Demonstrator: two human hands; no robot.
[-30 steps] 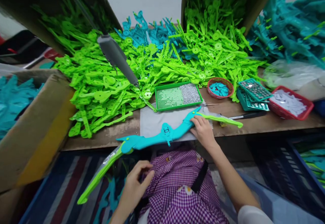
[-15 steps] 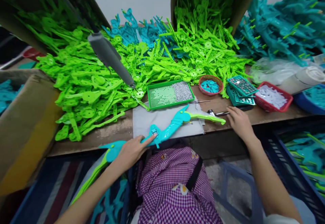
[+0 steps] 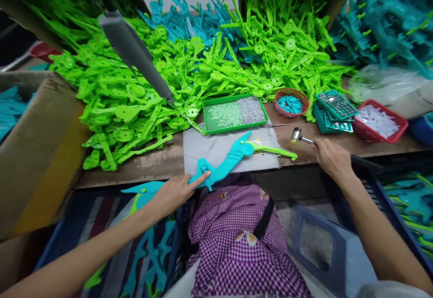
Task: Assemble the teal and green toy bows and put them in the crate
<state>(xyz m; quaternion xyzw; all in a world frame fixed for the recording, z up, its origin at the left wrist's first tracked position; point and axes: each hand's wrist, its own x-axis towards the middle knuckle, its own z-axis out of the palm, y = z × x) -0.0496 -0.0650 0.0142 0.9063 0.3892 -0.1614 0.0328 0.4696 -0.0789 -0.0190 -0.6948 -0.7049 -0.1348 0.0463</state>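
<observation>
A turquoise plastic toy part with a bird-like end [image 3: 221,170] lies slanted over a pale cloth [image 3: 194,147] at the bench's front edge. From its upper end a lime-green plastic arm [image 3: 275,150] sticks out to the right. My left hand [image 3: 179,190] is closed on the lower end, index finger laid beside a small square opening; the other fingers are partly hidden. Over at the right, my right hand [image 3: 333,157] is wrapped round the handle of a small hammer [image 3: 306,139], its head pointing left just above the bench.
Behind are heaps of lime-green arms [image 3: 135,95]. A green tray [image 3: 219,131] of small metal pieces, a red basket [image 3: 306,104] of turquoise bits, stacked teal trays [image 3: 333,124] and a red basket [image 3: 402,131] of white pieces line the bench. A grey electric screwdriver [image 3: 135,57] hangs left.
My right hand has closed round the hammer handle and lifted the hammer slightly. My left hand stays on the turquoise toy part. The whole view has shifted a little.
</observation>
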